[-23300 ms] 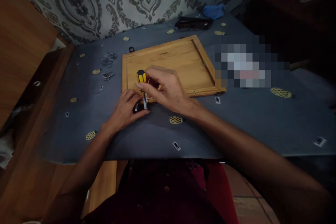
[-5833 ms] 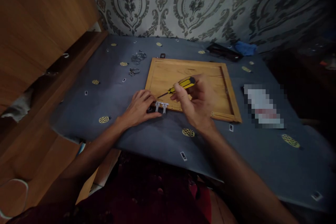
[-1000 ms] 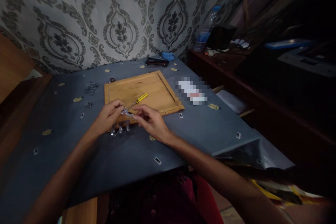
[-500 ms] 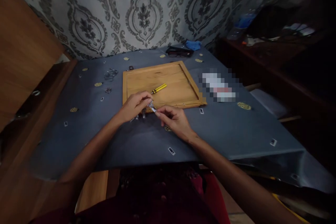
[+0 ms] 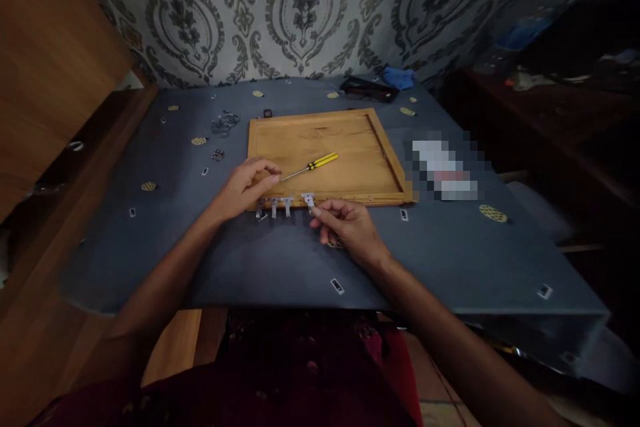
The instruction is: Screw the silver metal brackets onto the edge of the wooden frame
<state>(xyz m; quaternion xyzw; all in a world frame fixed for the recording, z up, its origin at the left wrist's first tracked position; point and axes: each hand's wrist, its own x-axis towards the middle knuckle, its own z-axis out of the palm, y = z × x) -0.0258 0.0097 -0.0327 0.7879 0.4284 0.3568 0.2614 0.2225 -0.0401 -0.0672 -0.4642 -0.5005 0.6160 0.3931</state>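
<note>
My right hand [image 5: 350, 227] pinches a small silver metal hinge [image 5: 309, 200] by its lower end, at the front edge of a framed wooden panel [image 5: 350, 137]. My left hand [image 5: 249, 187] hovers over the panel's front left corner, its fingers loosely stretched with nothing visible in them. Below it, three similar metal hinges [image 5: 287, 205] stand in a row along the front edge, the leftmost partly covered by the hand. A screwdriver [image 5: 323, 161] with a yellow and black handle lies on the panel, its shaft pointing towards my left fingertips.
On the dark tablecloth [image 5: 435, 273], left of the panel, are a small pile of screws [image 5: 217, 155] and some greyish loose pieces [image 5: 225, 123]. A dark case [image 5: 367, 89] and a blue cloth [image 5: 399, 77] lie at the back. A blurred-out object [image 5: 445, 170] is on the right.
My left hand has let go of the hinge and moved left; my right hand alone now holds it at the panel's edge. The view has shifted, uncovering the screwdriver's shaft.
</note>
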